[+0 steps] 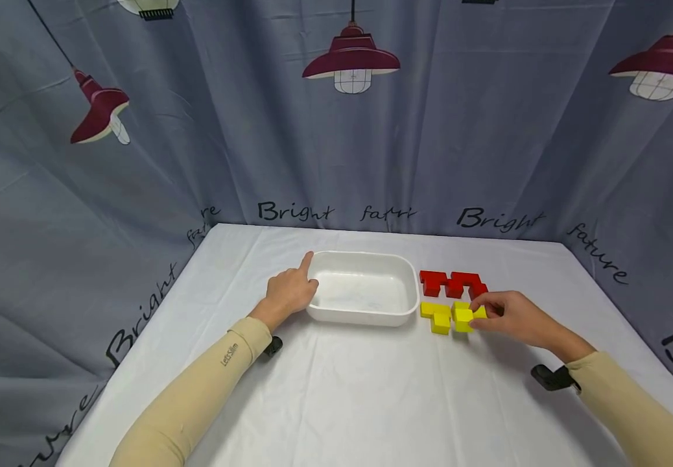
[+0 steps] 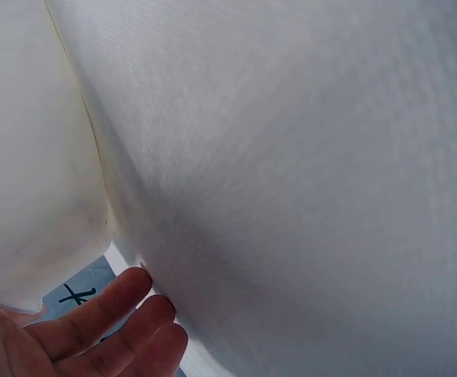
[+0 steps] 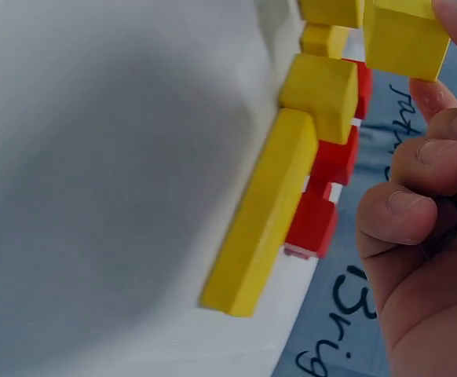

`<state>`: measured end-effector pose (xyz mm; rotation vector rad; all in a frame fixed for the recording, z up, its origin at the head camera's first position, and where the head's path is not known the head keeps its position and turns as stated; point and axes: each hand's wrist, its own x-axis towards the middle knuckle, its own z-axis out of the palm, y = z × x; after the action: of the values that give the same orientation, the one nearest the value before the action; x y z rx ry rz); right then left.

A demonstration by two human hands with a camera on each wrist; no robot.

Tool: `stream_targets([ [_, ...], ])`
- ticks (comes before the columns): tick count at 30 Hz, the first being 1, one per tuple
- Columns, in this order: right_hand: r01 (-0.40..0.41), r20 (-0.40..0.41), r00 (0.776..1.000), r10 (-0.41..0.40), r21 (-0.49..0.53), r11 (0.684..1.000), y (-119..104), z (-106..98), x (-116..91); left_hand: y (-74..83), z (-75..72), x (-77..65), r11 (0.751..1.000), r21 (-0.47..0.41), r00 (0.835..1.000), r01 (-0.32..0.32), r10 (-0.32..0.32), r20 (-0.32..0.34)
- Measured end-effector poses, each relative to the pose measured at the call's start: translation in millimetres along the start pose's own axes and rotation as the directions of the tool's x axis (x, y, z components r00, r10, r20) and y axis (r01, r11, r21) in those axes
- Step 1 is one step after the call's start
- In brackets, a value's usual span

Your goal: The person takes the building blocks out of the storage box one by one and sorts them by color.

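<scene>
In the head view my left hand (image 1: 290,290) holds the left rim of a white plastic tray (image 1: 366,319), thumb over the edge and index finger stretched along it. Beside the tray wall (image 2: 40,141), several fingertips (image 2: 122,294) show in the left wrist view. My right hand (image 1: 514,316) pinches a yellow block piece (image 1: 463,316) between thumb and fingers; it also appears at the top of the right wrist view as a yellow cube end (image 3: 405,39). To its left, a T-shaped yellow block piece (image 1: 439,318) lies on the table.
Red block pieces (image 1: 434,283) lie behind the yellow ones, right of the tray. A white cloth (image 1: 371,389) covers the table. A grey printed curtain (image 1: 371,155) hangs at the back and sides.
</scene>
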<state>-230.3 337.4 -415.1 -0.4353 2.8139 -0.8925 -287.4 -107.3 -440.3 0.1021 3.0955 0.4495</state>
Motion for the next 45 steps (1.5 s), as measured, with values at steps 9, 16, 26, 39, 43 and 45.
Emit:
stream_targets([
  [9, -0.037, -0.027, 0.999, 0.037, 0.005, 0.999, 14.6, 12.3, -7.5, 0.7, 0.0, 0.2, 1.000, 0.003, 1.000, 0.006, -0.006, 0.004],
  [16, -0.053, -0.025, 0.998, 0.053, 0.002, 0.999, 23.3, 19.7, -10.0, 0.5, 1.6, 0.8, 1.000, 0.006, 1.000, 0.010, -0.010, 0.008],
  [26, -0.067, -0.044, 0.997, 0.065, -0.033, 0.997, 26.9, 23.8, -10.8, -2.6, 3.7, 0.4, 1.000, 0.003, 1.000, 0.015, -0.015, 0.004],
  [39, -0.070, -0.089, 0.994, 0.064, -0.069, 0.995, 28.2, 24.1, -11.5, -0.7, 1.1, 1.1, 1.000, 0.007, 1.000, 0.004, -0.004, 0.002],
  [43, -0.064, -0.099, 0.993, 0.057, -0.075, 0.995, 28.0, 24.3, -11.6, -0.6, -0.3, 0.9, 1.000, 0.010, 1.000, 0.006, -0.006, 0.010],
  [45, -0.066, -0.100, 0.993, 0.059, -0.074, 0.995, 27.7, 24.2, -11.9, -0.7, -1.1, 1.0, 1.000, 0.010, 1.000, 0.005, -0.005, 0.011],
])
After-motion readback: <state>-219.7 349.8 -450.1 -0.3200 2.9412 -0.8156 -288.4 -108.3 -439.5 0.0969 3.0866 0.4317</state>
